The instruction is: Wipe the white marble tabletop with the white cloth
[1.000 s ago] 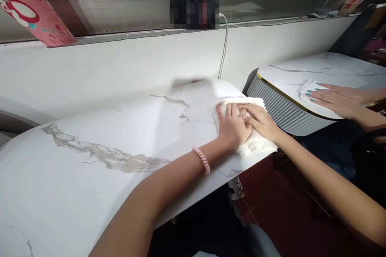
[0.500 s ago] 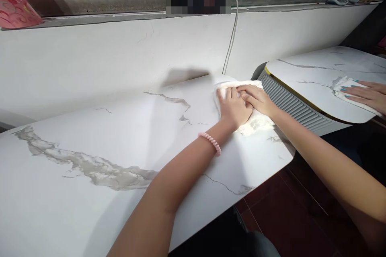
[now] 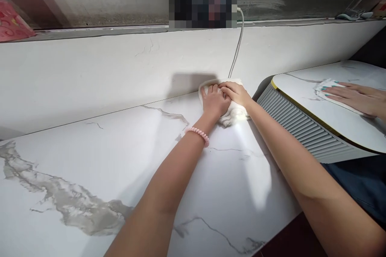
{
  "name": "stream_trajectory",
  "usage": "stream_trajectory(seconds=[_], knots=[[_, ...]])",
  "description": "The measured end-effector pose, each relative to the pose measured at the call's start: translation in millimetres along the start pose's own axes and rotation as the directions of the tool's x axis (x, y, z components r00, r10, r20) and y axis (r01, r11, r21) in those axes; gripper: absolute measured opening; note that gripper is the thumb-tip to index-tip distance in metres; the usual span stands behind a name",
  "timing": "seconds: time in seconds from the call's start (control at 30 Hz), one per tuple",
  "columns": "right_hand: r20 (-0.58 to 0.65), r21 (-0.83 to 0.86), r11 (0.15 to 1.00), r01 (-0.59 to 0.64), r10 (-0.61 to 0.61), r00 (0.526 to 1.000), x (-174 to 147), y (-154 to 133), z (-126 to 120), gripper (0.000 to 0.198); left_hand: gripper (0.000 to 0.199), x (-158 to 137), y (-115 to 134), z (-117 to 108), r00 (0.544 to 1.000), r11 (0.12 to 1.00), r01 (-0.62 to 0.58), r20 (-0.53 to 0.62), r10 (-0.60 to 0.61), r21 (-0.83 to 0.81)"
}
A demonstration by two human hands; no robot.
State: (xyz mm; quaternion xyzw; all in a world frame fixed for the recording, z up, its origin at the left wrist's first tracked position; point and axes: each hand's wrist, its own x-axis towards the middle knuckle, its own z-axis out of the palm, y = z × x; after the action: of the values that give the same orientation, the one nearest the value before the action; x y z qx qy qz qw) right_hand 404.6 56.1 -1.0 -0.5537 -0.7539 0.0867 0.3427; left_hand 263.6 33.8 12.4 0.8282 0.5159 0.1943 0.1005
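A thick white cloth point(image 3: 232, 115) lies bunched on a white marble-patterned table point(image 3: 126, 148), close to the wall. My left hand point(image 3: 215, 102), with a pink coiled band point(image 3: 197, 133) on its wrist, grips the cloth from above, fingers somewhat bent. Beside it, my right hand point(image 3: 237, 93) presses on the same cloth, its fingertips reaching against the left thumb. Part of the cloth is hidden under both hands.
At the right, a second marble-patterned table point(image 3: 301, 88) with a gold edge and ribbed grey side holds another person's hand point(image 3: 356, 96) on a white cloth point(image 3: 321, 88). A cable point(image 3: 238, 48) hangs down the wall. A pink printed object point(image 3: 15, 20) stands on the sill.
Both my hands and the cloth have moved farther back on the table, toward the wall. My view has shifted, and the other person's hand has moved left with its cloth.
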Motion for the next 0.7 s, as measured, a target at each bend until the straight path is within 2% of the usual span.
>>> stream_trajectory(seconds=[0.17,0.3,0.47,0.7], knots=[[-0.021,-0.020,0.999,0.025,-0.026,0.999,-3,4,1,0.035,0.054,3,0,0,1.000,1.000,0.002,0.014,-0.002,0.030],[-0.007,-0.042,0.998,0.040,-0.040,0.999,-19,1,-6,0.041,0.055,-9,6,0,0.998,0.998,-0.042,0.053,0.039,0.044],[0.048,-0.044,0.997,0.067,-0.065,0.997,-53,-9,-23,0.042,0.057,-41,28,1,0.998,0.998,-0.034,0.055,0.031,0.056],[0.002,-0.058,0.996,0.074,-0.074,0.997,-123,-30,-44,0.038,0.055,-105,61,0,0.989,0.991,-0.120,0.096,0.114,0.062]])
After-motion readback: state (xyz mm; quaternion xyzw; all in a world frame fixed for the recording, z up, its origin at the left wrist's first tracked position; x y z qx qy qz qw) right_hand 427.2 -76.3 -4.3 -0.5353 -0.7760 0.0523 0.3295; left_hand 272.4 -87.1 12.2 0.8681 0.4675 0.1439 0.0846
